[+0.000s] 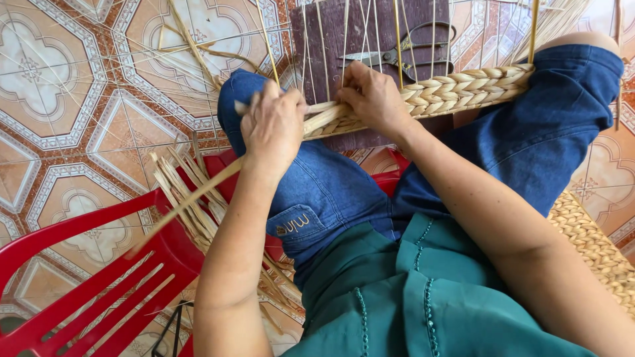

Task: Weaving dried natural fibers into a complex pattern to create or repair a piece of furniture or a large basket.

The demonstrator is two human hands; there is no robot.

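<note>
- Hands at work on a braid of pale dried straw, seen from above by a seated person looking down at their own lap.
- Left hand [272,124] is clenched around the loose end of the braid [456,92], its fingers curled over a flat strip of straw that trails down and away past the wrist.
- Right hand [372,96] sits just beside the left, fingertips pinching the strands where the finished plait begins; it grips them rather than resting open.
- The braid lies across both knees, running from the hands out past the right hand to the far knee, thick and even.
- Judged from this, the step in hand is plaiting the next turn of straw onto the braided edge; the next move would call for a firm pull on the loose strip, kept tight against the last turn.
- Thin upright straw stakes [399,39] rise from the braid just beyond the hands.
- Scissors [407,49] with dark handles lie on a dark board [331,33] beyond the right hand, not touching it.
- Loose straw strips [188,198] lie in a bundle below the left hand, on a red plastic chair [79,291].
- A woven straw piece [592,248] shows beside the right forearm.
- Blue denim trousers [331,192] carry a small stitched pocket patch below the left hand; no packages or signs show.
- Patterned floor tiles [59,99] lie around everything.
</note>
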